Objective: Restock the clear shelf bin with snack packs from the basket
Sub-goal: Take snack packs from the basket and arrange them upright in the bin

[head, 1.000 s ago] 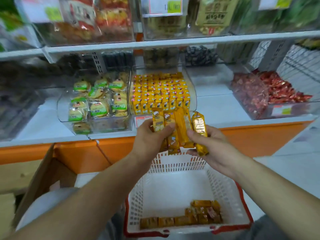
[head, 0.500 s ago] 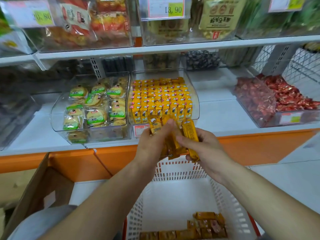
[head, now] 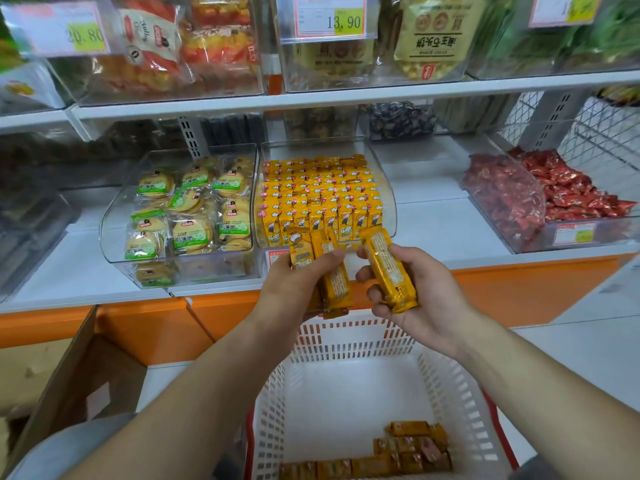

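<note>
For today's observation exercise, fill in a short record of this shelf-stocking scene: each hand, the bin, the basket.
left hand: grips a bunch of yellow packs
right hand: grips a separate yellow pack
clear bin: upright rows of stocked packs, nearly full
basket: white, leftover packs lying at its near end
position: both hands above the basket, in front of the bin

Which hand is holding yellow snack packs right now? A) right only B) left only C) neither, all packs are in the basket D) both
D: the left hand grips a bunch of yellow snack packs and the right hand grips a separate pack, both above the basket.
</note>
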